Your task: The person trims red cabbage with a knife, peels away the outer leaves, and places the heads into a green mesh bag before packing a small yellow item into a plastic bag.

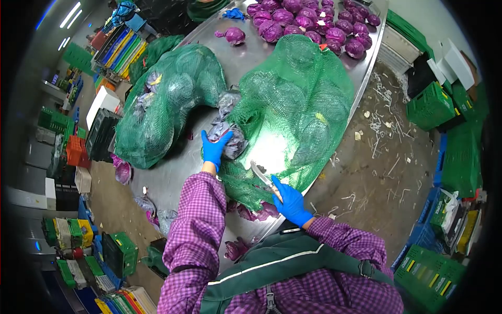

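My left hand (214,149), in a blue glove, has its thumb and fingers spread round the near side of a dull greyish-purple red cabbage (235,142). That cabbage lies at the mouth of a green mesh sack (300,99) holding more heads, and another cabbage (228,103) sits just behind it. My right hand (294,205), also gloved in blue, grips a knife (276,192) by its light handle. The knife's curved blade points up and left over the sack's loose netting. Left of my hands lies a second filled mesh sack (180,99).
Brighter purple cabbages (308,21) are heaped at the far end of the metal table (206,36). Loose purple leaves (259,212) lie by the near edge. Scraps litter the floor (366,172) at right, with green crates (431,107) beyond. A blue glove-like bundle (234,14) rests at the back.
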Tool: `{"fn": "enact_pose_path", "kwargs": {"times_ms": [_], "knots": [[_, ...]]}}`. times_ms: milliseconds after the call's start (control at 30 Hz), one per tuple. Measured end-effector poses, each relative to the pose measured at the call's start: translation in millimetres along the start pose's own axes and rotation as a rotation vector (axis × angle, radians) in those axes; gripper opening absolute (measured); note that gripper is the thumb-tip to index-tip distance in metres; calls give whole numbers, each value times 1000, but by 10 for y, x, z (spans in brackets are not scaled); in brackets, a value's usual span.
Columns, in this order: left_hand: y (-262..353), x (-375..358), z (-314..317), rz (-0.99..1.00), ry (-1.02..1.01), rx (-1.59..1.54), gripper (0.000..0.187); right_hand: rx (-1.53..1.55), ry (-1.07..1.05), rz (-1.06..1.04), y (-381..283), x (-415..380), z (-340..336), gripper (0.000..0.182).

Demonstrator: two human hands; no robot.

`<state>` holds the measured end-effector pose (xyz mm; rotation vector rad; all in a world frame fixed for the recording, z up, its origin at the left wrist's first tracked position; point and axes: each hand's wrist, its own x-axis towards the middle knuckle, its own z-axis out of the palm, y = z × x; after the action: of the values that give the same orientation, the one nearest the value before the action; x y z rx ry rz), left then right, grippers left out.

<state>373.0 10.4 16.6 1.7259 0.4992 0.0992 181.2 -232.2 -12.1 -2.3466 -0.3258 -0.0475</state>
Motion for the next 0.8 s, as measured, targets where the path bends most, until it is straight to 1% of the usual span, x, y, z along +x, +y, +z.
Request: {"fn": "enact_pose_path", "kwargs": {"times_ms": [67, 100, 133, 200, 233, 300, 333, 367, 400, 433, 467, 500, 533, 567, 600, 667, 733, 767, 800], "knots": [[-88, 84, -89, -52, -64, -121, 111, 49, -7, 26, -21, -5, -57, 63], [-116, 39, -165, -33, -115, -165, 91, 99, -12, 51, -34, -8, -84, 61], [-171, 30, -255, -34, -104, -163, 91, 104, -19, 44, -8, -13, -85, 61], [-407, 45, -459, -31, -290, -502, 68, 295, -6, 95, 60, -12, -71, 53], [-523, -66, -550, -155, -283, -680, 53, 292, -20, 85, 97, 1, -64, 53], [-602, -409, -713, -214, -279, -946, 62, 884, 123, 207, 121, 120, -98, 46], [-595, -605, -824, -222, -283, -1075, 65, 883, 83, 193, 128, 181, -155, 46], [-526, -835, -945, -239, -251, -1134, 70, 934, 38, 207, 85, 264, -309, 44], [-412, -1092, -1069, -243, -244, -1183, 70, 983, -16, 221, 21, 352, -440, 43], [-288, -1327, -1174, -230, -160, -1194, 70, 1071, -97, 230, -59, 442, -510, 39], [-225, -1540, -1276, -219, -76, -1205, 70, 1064, -159, 219, -181, 540, -529, 39], [-256, -1730, -1405, -193, -70, -1256, 70, 1154, -276, 209, -331, 636, -513, 36], [-443, -1874, -1580, -72, -278, -1416, 70, 1241, -392, 203, -479, 721, -445, 33], [-502, -2042, -1662, -31, -256, -1482, 70, 1292, -478, 163, -608, 770, -266, 30], [-553, -2195, -1739, 14, -239, -1544, 70, 1281, -530, 157, -797, 813, -139, 30], [-670, -2493, -1857, 75, -184, -1540, 69, 1328, -908, 306, -1192, 782, 119, 26], [-801, -2782, -1983, 134, -141, -1530, 67, 1358, -1072, 335, -1448, 510, 492, 29], [-888, -2926, -2046, 43, 57, -1310, 65, 1262, -1202, 483, -1230, 342, 943, 41], [-950, -3057, -2108, -54, 243, -1083, 63, 1468, -1180, 639, -1479, 240, 932, 44]]}}
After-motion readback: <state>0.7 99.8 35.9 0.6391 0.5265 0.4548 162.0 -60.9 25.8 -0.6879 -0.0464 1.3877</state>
